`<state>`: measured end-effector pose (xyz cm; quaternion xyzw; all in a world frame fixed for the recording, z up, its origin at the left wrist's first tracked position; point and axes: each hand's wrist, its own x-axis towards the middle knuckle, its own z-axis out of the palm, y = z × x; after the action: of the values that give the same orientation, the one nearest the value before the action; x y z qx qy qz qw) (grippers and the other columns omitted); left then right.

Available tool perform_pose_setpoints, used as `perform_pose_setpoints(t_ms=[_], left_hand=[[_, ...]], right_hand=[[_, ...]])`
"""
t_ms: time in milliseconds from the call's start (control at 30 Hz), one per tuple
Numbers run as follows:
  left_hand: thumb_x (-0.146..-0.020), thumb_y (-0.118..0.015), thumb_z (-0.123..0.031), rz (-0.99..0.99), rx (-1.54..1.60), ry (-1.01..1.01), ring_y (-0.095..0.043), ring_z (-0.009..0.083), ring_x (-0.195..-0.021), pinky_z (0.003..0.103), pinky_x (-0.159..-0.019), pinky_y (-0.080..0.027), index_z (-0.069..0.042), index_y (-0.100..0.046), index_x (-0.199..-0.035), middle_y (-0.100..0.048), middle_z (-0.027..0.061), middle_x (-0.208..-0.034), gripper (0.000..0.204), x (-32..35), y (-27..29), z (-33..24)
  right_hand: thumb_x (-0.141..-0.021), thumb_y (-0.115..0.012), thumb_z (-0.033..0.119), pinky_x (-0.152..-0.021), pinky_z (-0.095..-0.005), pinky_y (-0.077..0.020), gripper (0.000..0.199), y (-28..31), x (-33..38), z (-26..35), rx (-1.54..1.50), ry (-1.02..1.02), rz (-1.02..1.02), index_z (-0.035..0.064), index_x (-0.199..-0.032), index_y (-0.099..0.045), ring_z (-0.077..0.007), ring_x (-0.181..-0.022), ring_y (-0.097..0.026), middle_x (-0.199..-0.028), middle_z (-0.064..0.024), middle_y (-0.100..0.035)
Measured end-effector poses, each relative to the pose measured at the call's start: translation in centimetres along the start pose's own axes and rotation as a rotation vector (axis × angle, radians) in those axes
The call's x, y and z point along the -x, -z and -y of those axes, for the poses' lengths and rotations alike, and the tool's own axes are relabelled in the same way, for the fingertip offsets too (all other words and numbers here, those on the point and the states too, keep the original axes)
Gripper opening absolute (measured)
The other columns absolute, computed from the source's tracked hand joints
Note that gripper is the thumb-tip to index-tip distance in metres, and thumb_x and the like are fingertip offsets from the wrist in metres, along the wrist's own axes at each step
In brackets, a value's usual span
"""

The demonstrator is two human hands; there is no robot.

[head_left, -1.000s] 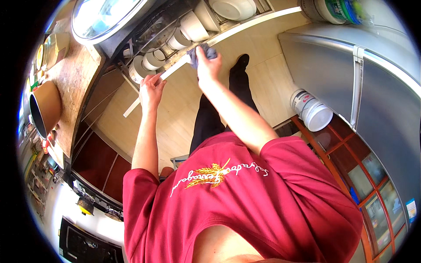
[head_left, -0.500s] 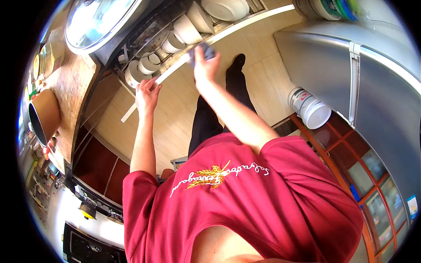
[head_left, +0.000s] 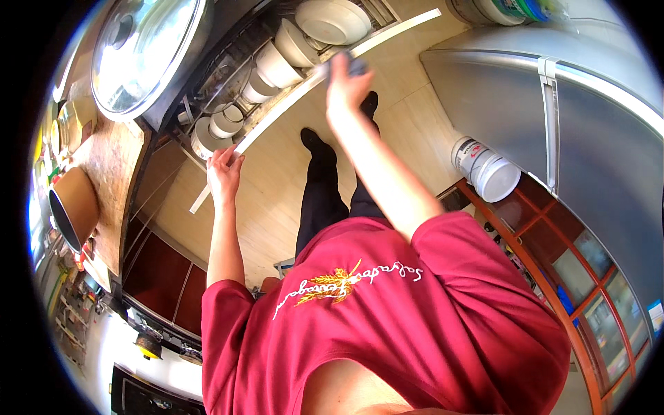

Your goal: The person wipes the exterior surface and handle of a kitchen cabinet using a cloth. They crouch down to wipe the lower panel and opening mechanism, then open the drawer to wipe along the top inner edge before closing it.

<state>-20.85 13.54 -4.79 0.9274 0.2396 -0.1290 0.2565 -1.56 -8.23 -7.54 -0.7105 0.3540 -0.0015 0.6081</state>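
A pull-out dish rack drawer (head_left: 228, 90) stands open below the counter, holding white bowls (head_left: 332, 21) and cups (head_left: 277, 66). Its long white front rim (head_left: 290, 104) runs diagonally. My left hand (head_left: 225, 173) grips this rim near its lower left end. My right hand (head_left: 344, 86) presses a grey cloth (head_left: 356, 66) on the rim farther right, next to the bowls. My legs and dark shoes (head_left: 315, 142) stand on the wooden floor below.
A large glass pot lid (head_left: 142, 48) lies on the counter above the drawer. A brown pot (head_left: 69, 207) sits on the wooden worktop (head_left: 114, 173) at left. A silver refrigerator (head_left: 553, 117), a white bucket (head_left: 487, 169) and a red-framed glass cabinet (head_left: 588, 270) stand at right.
My right hand has slid the cloth a little to the right along the white rim. My left hand keeps its grip on the rim. The view has shifted toward the drawer.
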Motion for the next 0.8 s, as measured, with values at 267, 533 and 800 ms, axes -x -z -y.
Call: perform_pose_setpoints(t_ms=[267, 533, 800], left_hand=[[-0.074, -0.072, -0.016, 0.014, 0.011, -0.009, -0.056, 0.0241, -0.091, 0.035, -0.086, -0.044, -0.009, -0.068, -0.107, -0.063, 0.0067, -0.095, 0.034, 0.2, -0.2, 0.7], [-0.073, -0.074, -0.016, -0.023, -0.006, -0.049, -0.055, 0.0244, -0.084, 0.035, -0.079, -0.045, -0.008, -0.069, -0.106, -0.061, 0.0069, -0.087, 0.034, -0.4, -0.2, 0.2], [-0.075, -0.072, -0.020, 0.003, 0.001, -0.042, -0.055, 0.0245, -0.085, 0.035, -0.082, -0.043, -0.011, -0.069, -0.106, -0.060, 0.0061, -0.087, 0.032, -0.6, 0.3, -0.4]], right_hand=[[-0.071, -0.080, 0.032, -0.090, -0.0399, -0.0431, 0.064, 0.6, -3.1, 1.5, -0.215, -0.085, 0.048, -0.0068, -0.108, -0.046, -0.0286, -0.096, -0.055, -0.105, -0.0189, -0.056], [-0.073, -0.079, 0.023, -0.087, -0.0405, -0.0451, 0.061, 1.6, -11.8, 3.4, -0.153, 0.101, -0.193, -0.0097, -0.112, -0.044, -0.0313, -0.096, -0.057, -0.111, -0.0233, -0.056], [-0.068, -0.081, 0.034, -0.084, -0.0394, -0.0441, 0.069, -1.4, 7.4, -5.2, 0.006, -0.171, 0.298, -0.0064, -0.110, -0.045, -0.0267, -0.091, -0.056, -0.100, -0.0177, -0.057]])
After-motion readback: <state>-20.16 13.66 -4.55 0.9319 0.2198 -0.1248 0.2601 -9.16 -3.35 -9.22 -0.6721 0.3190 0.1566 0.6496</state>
